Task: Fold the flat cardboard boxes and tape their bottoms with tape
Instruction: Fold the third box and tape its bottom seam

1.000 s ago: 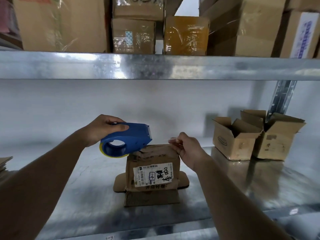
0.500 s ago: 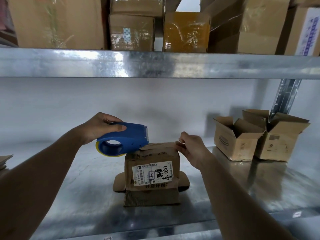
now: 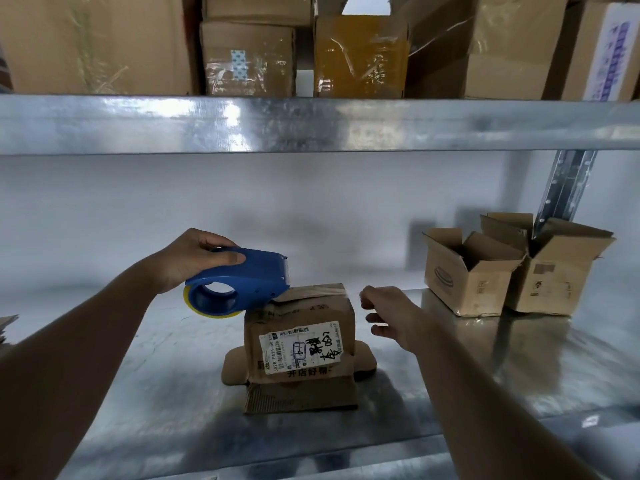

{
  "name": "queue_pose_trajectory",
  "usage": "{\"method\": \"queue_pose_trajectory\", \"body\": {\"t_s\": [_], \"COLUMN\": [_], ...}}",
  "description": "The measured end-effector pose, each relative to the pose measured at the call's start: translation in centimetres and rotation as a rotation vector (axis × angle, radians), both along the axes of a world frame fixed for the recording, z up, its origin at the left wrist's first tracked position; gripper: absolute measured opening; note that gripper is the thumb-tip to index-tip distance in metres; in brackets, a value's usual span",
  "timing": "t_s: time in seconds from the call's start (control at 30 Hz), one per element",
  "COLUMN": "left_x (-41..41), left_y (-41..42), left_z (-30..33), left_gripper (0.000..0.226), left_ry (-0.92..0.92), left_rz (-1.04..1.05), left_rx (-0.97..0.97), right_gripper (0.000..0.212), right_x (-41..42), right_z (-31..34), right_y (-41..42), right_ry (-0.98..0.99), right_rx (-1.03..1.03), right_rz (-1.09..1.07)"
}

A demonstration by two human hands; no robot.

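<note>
At the lower left of the frame the left forearm rises diagonally toward the centre, and the left hand (image 3: 188, 259) grips the top of a blue tape dispenser (image 3: 239, 284), thumb laid along its near side and fingers curled over the back. The dispenser is tilted, with its front edge resting on the top left corner of a small cardboard box (image 3: 300, 336) in the middle of the frame, which stands on a metal shelf (image 3: 145, 393) with its lower flaps splayed out on the surface. A strip of clear tape (image 3: 323, 292) lies across the box's top, and a white label (image 3: 300, 346) with black handwriting covers its near face. Just right of the box, clear of it, the right hand (image 3: 389, 311) hovers with its fingers loosely curled and holding nothing, its forearm running down to the lower right corner. Farther right, well apart, two open boxes (image 3: 512, 271) stand side by side. Along the top of the frame, more boxes (image 3: 249, 57) sit on an upper shelf (image 3: 311, 124).
</note>
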State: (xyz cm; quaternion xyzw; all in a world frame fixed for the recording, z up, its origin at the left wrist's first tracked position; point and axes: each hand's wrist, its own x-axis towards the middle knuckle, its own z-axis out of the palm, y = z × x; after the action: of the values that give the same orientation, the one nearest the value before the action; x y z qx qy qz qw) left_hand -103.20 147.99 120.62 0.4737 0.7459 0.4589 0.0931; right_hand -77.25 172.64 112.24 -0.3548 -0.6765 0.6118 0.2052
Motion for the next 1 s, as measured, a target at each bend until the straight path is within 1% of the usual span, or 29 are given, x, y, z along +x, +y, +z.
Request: {"method": "queue_pose_trajectory", "body": {"t_s": [0.17,0.3,0.37,0.47,0.57,0.63,0.67,0.7,0.73,0.77,0.83,0.87,0.9,0.93,0.97,1.0], "left_x": [-0.1,0.1,0.2,0.2,-0.1,-0.3,-0.4,-0.4,-0.4,-0.4,-0.4,-0.3,-0.1,0.1,0.2,0.3], "left_y": [0.2,0.4,0.6,0.9,1.1,1.1,1.1,1.2,1.2,1.2,1.3,1.3,1.3,1.3,1.3,1.3], "left_z": [0.1,0.1,0.1,0.3,0.3,0.4,0.4,0.4,0.3,0.3,0.5,0.6,0.8,0.9,1.0,1.0], "left_gripper": [0.015,0.025,0.026,0.017,0.016,0.017,0.017,0.017,0.016,0.016,0.016,0.015,0.015,0.014,0.014,0.016], "left_ry": [-0.013,-0.022,-0.012,0.009,0.022,0.034,0.037,0.038,0.038,0.040,0.053,0.058,0.063,0.071,0.080,0.085], "left_rz": [0.000,-0.003,0.001,0.016,0.020,0.017,0.017,0.019,0.021,0.020,0.013,0.008,0.001,-0.002,-0.003,-0.004], "left_rx": [-0.011,-0.019,-0.029,-0.052,-0.063,-0.073,-0.077,-0.076,-0.075,-0.075,-0.085,-0.092,-0.097,-0.100,-0.104,-0.107], "right_gripper": [0.019,0.018,0.016,0.016,0.018,0.029,0.032,0.029,0.025,0.022,0.027,0.026,0.022,0.018,0.013,0.010], "right_x": [0.2,0.2,0.3,0.1,-0.4,-0.7,-0.7,-0.6,-0.7,-0.7,-0.7,-0.7,-0.7,-0.8,-0.9,-1.0], "right_z": [0.2,-0.2,-0.8,-1.5,-2.0,-2.5,-2.7,-2.7,-2.6,-2.4,-1.2,-0.4,0.5,1.3,1.6,1.9], "right_y": [-0.1,0.1,0.2,0.4,0.5,0.3,0.1,-0.2,-0.4,-0.7,-1.4,-1.7,-2.2,-2.8,-3.4,-4.0], "right_ry": [0.025,-0.006,-0.040,-0.068,-0.075,-0.053,-0.021,0.033,0.105,0.194,0.365,0.434,0.474,0.485,0.439,0.339], "right_rx": [-0.048,-0.094,-0.165,-0.282,-0.392,-0.487,-0.504,-0.472,-0.388,-0.251,0.114,0.309,0.508,0.702,0.873,0.999], "right_rz": [0.007,0.015,0.047,0.109,0.147,0.158,0.143,0.114,0.058,-0.033,-0.262,-0.341,-0.353,-0.290,-0.181,-0.063]}}
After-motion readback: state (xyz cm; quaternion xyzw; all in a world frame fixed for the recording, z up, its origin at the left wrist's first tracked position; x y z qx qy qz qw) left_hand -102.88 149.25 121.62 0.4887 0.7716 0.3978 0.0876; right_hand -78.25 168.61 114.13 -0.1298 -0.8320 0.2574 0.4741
